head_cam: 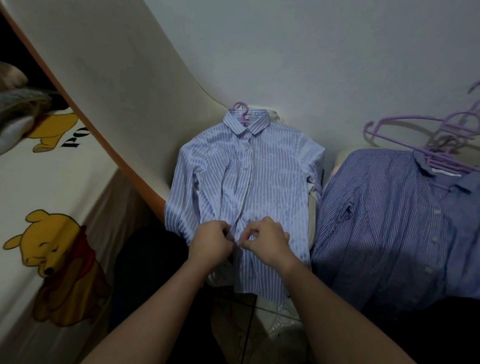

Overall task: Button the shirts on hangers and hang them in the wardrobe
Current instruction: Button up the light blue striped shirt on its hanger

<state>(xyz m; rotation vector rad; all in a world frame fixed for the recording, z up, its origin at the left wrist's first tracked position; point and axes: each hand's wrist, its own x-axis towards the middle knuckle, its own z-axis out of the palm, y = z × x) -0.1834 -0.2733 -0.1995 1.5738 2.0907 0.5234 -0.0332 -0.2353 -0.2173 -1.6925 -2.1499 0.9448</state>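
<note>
Fingers of the left hand (213, 246) and right hand (268, 242) pinch the placket low on the pale blue striped shirt (250, 182), which lies flat on its purple plastic hanger (240, 110). Upper buttons look fastened. The darker blue striped shirt (389, 224) alongside still awaits hanging.

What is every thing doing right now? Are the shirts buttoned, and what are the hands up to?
light striped shirt: lying flat on a purple hanger, top buttons done.
dark striped shirt: lying flat, buttoning unclear.
spare hangers: piled by the dark shirt's collar.
left hand: fingers pinching the light shirt's front edge, low down.
right hand: fingers pinching at the same spot.
</note>
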